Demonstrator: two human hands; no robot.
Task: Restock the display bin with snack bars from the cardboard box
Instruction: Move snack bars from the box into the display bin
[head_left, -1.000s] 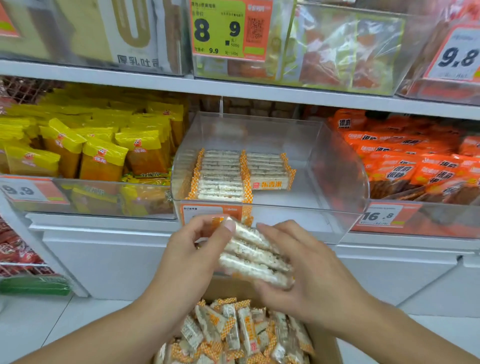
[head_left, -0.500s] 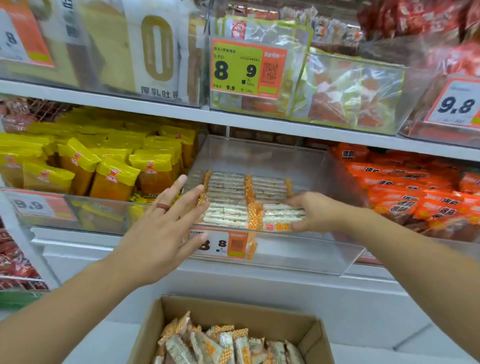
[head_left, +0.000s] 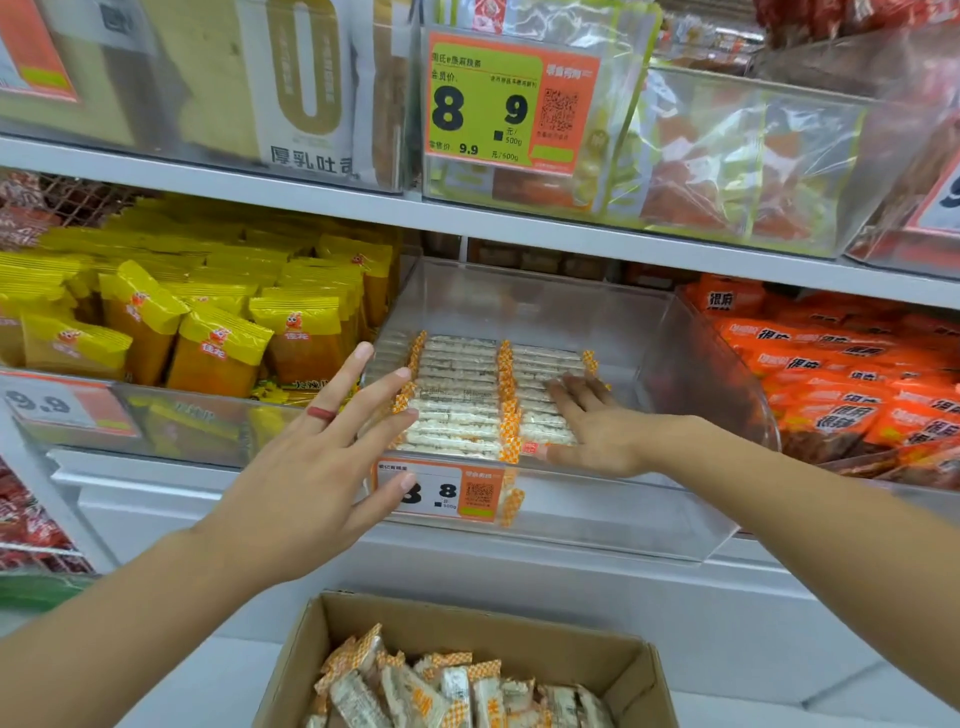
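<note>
Inside clear plastic display bin (head_left: 675, 332), white snack bars with orange-checked ends (head_left: 457, 400) lie in two rows. Your right hand (head_left: 592, 426) presses flat on right row, fingers straight, gripping nothing; left hand (head_left: 311, 467) hovers spread, empty. Step: squaring placed bars. Next, likely: reach down to brown cardboard box (head_left: 644, 670) for more.

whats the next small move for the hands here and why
Probably draw the right hand back out of the clear display bin and reach down to the cardboard box for more snack bars. Its fingers lie flat on the stacked rows holding nothing, the left hand is open outside the bin front, the bin's right part looks bare, and the box shows many bars.
</note>
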